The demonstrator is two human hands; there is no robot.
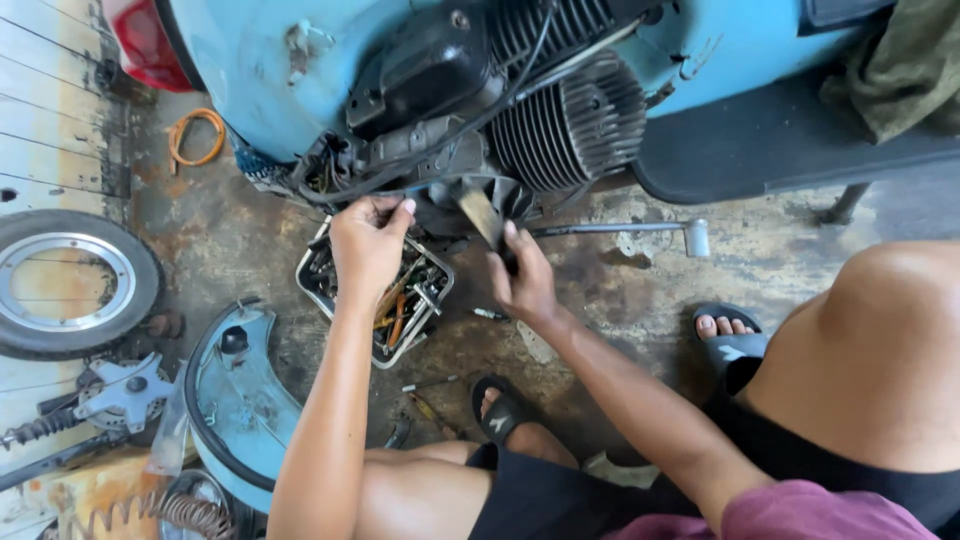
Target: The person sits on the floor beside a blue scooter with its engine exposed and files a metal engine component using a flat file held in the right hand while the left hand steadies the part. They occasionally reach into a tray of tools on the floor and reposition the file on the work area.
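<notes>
- The light-blue scooter (300, 70) lies over on the concrete floor (620, 290) with its side cover off: the black finned engine (570, 120) and its cables are bare. A blue side panel (235, 400) lies on the floor at the lower left, a loose wheel (70, 285) rests near the left edge, and a small brake-like part sits just below it.
- By the look of it, the stripping-down is largely done and the work on the engine itself is under way; nothing seems refitted yet.
- A metal tray (312, 262) of screws, bolts and small tools stands on the floor just under the engine, between the two forearms.
- The left hand (368, 245) reaches up to the engine's lower edge, fingers (395, 207) pinched narrowly on something small by the cables; what it is cannot be made out.
- The right hand (525, 280) is wrapped around a dark tool handle (483, 215) that angles up into the engine's underside.
- The person squats in sandals, both arms stretched forward, knees wide apart.
- A kick lever (620, 229) juts right along the floor.
</notes>
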